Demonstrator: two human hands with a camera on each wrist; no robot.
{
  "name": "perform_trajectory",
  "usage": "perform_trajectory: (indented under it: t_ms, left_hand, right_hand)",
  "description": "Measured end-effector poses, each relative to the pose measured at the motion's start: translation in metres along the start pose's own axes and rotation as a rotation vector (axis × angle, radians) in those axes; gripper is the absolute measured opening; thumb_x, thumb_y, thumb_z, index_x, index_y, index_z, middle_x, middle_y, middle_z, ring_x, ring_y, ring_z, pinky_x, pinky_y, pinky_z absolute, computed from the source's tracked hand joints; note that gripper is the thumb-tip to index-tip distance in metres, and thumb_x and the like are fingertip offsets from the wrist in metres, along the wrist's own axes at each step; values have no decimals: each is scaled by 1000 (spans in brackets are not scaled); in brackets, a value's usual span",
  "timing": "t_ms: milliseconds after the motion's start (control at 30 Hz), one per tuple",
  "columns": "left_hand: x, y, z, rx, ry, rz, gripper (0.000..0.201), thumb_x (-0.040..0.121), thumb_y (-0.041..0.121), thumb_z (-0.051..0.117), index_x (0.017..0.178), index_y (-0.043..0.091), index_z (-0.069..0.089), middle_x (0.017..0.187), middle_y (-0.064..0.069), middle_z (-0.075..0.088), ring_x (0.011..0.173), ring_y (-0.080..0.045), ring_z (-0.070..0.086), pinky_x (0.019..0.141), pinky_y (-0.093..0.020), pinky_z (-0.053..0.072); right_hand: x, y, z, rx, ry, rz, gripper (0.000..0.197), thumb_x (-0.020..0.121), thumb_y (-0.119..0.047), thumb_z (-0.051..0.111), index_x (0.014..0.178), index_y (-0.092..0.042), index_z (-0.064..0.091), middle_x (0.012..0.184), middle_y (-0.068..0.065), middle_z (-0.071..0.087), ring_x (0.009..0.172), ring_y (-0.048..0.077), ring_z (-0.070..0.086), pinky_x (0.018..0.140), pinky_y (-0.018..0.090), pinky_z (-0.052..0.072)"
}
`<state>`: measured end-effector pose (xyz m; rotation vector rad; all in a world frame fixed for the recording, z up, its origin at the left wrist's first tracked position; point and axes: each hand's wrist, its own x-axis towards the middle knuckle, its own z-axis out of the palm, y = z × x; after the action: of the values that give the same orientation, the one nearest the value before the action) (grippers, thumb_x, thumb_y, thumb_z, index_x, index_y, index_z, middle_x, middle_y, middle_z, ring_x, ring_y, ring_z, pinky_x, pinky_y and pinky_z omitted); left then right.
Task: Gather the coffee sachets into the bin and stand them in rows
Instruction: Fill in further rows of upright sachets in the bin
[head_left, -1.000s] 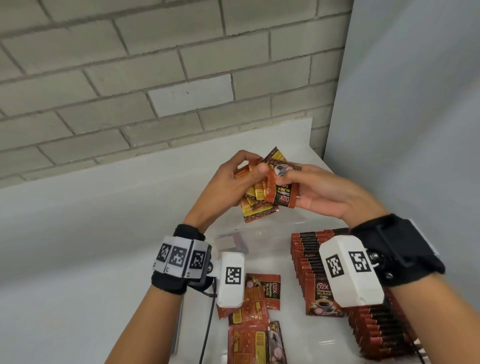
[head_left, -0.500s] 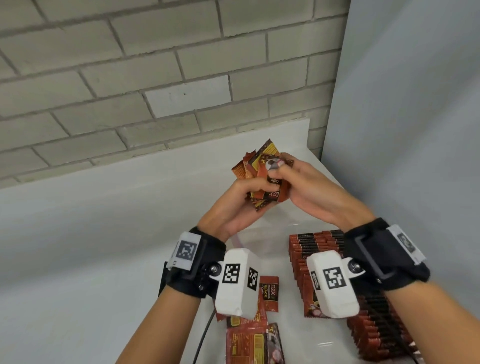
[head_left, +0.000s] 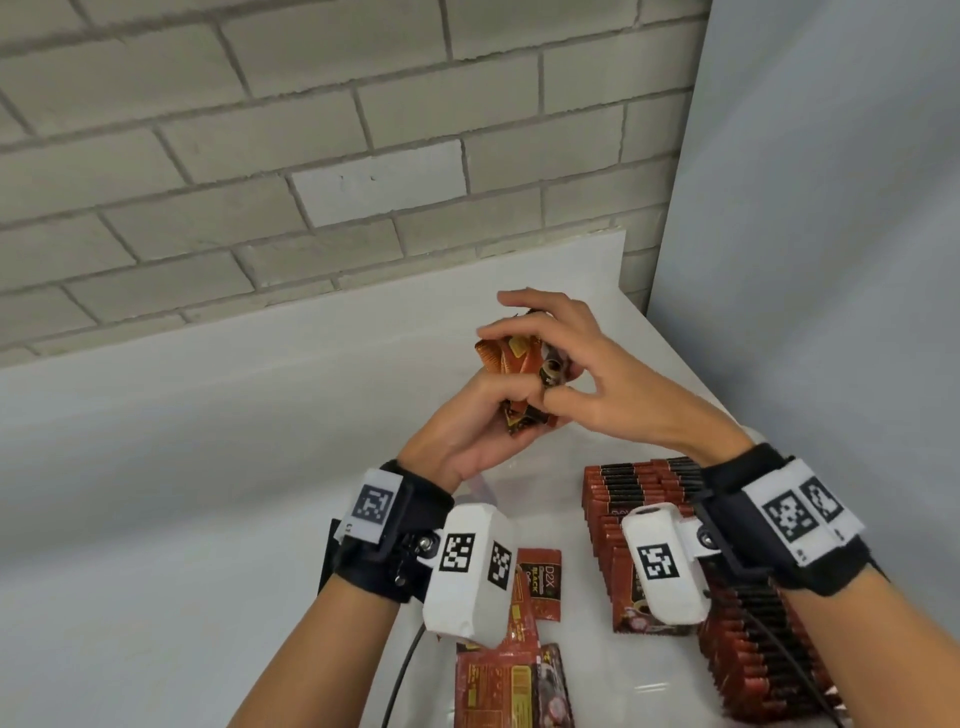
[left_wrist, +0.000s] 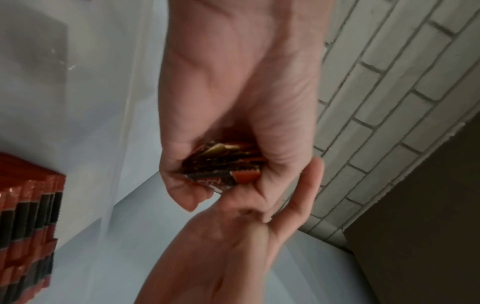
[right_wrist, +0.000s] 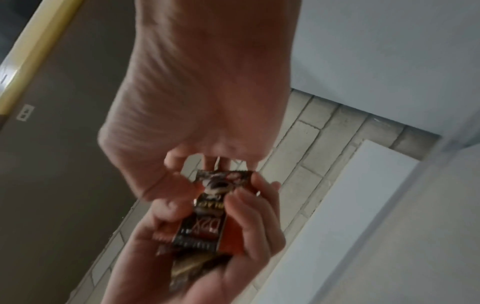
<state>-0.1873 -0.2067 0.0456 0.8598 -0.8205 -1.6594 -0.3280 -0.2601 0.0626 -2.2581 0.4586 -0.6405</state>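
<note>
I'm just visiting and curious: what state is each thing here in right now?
Bunch of red-and-black coffee sachets: held up, uneven, gripped by left hand.
Right hand: fingers pinch the front sachet.
Rows of red sachets: standing upright in the clear plastic bin.
Loose sachets: lying flat.

Both bare forearms wear black wrist straps (head_left: 400, 535) carrying white plates printed with black square codes, each strap bolted to a white blocky camera housing (head_left: 467, 569) (also code-marked), with a thin black cable (head_left: 400, 675) trailing from the left one.
</note>
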Motion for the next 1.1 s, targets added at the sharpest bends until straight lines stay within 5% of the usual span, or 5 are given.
perform_trajectory:
  t_ms: [267, 567, 733, 933, 1100]
  left_hand:
    - [1, 0, -4, -12, -34, -56, 30, 62, -7, 59, 89, 6, 59, 89, -11, 55, 83, -15, 57, 73, -24, 48]
    - [-6, -2, 3, 149, -83, -58, 28, 79, 4, 67, 105, 12, 64, 100, -8, 68, 99, -18, 67, 82, -31, 56]
    - [-3, -3, 0, 91, -38, -73, 42, 60, 39, 87, 95, 18, 75, 103, -9, 71, 104, -21, 66, 92, -36, 53]
    - [-7, 8, 6, 23, 89, -112, 46, 76, 48, 57, 110, 17, 63, 103, -6, 69, 102, -19, 66, 86, -32, 55]
    - [-6, 12, 5, 15, 126, -153, 75, 68, 64, 55, 118, 9, 61, 105, -12, 68, 99, -23, 68, 86, -35, 56]
  right_hand:
    - [-4, -3, -3, -126, -83, -79, 61, 74, -26, 58, 129, -48, 47, 159, -13, 3, 145, 5, -18, 118, 55, 0]
    - [-5, 10, 3, -117, -119, 66, 91, 68, -41, 84, 138, -51, 26, 143, -22, 10, 140, 9, 10, 116, 38, 27]
    - [-4, 13, 6, -159, -121, 88, 94, 68, -35, 84, 140, -46, 24, 130, -21, 22, 129, 6, 24, 107, 23, 32]
    - [-5, 12, 5, -50, -67, 95, 100, 70, -30, 83, 139, -51, 14, 132, -13, 33, 127, 7, 37, 104, 33, 43]
    - [-2, 12, 7, -198, -101, 43, 83, 70, -33, 82, 134, -28, 30, 119, -14, 33, 113, 0, 36, 93, 17, 38]
